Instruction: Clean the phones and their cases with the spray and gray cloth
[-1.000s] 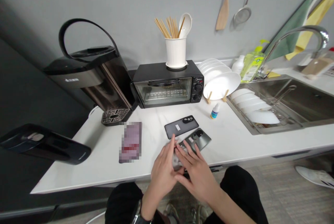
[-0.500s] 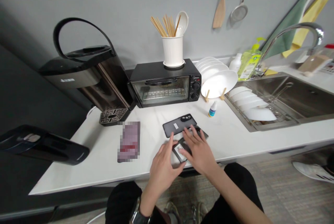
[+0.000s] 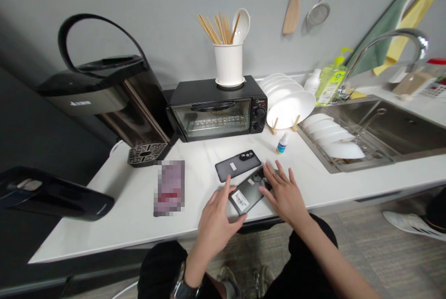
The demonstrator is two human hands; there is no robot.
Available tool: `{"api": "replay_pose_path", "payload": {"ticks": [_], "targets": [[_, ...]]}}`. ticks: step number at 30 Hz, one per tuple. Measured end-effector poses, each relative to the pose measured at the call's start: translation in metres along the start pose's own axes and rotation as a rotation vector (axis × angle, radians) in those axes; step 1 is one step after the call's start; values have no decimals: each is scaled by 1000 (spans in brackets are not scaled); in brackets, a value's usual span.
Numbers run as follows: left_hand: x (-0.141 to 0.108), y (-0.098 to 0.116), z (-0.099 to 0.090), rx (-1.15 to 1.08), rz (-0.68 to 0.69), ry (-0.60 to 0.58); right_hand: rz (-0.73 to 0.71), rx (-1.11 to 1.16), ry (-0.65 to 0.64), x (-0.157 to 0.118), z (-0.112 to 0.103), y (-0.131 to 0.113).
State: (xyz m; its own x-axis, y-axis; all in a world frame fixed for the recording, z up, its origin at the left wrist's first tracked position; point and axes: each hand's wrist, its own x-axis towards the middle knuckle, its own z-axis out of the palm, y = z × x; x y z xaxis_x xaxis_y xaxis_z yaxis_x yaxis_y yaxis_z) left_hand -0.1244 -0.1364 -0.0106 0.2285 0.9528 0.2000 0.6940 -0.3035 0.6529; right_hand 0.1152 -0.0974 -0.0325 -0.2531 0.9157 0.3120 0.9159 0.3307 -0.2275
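On the white countertop [image 3: 313,182], in front of the black toaster oven [image 3: 218,108], a dark phone [image 3: 249,189] lies face down near the front edge, just in front of a second dark phone [image 3: 238,165] and to the right of a blurred flat item [image 3: 169,187]. The left hand [image 3: 218,222] pinches its near-left corner between thumb and fingers, while the right hand [image 3: 285,192] rests on its far end with fingers spread and relaxed, closed on nothing. The phone looks thin, rigid, smooth-backed and probably slippery and breakable, so its long side edges seem the safest hold.
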Motion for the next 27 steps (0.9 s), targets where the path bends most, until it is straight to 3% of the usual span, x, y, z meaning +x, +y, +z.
{"api": "replay_pose_path", "payload": {"ticks": [4, 7, 9, 11, 14, 17, 20, 23, 27], "targets": [[-3, -3, 1, 0, 10, 0, -133, 91, -41, 12, 7, -40], [-5, -7, 2, 20, 48, -3, -273, 183, -77, -7, 5, -74], [-6, -7, 2, 29, 47, -7, -302, 209, -101, -25, -1, -79], [-5, -6, 2, 21, 22, -12, -302, 198, -137, -41, -7, -69], [-3, -3, 1, 3, 2, -12, -223, 116, -117, -46, -11, -34], [-1, -1, 1, 6, 10, -3, -89, 23, -33, -25, -6, -1], [0, 0, 1, 14, 14, 2, 7, 8, 8, 8, 2, 5], [-1, 0, 1, 21, 3, 6, -15, 78, -20, 25, 8, -22], [-4, -4, 2, 18, 21, -2, -213, 225, -104, 2, 5, -72]]}}
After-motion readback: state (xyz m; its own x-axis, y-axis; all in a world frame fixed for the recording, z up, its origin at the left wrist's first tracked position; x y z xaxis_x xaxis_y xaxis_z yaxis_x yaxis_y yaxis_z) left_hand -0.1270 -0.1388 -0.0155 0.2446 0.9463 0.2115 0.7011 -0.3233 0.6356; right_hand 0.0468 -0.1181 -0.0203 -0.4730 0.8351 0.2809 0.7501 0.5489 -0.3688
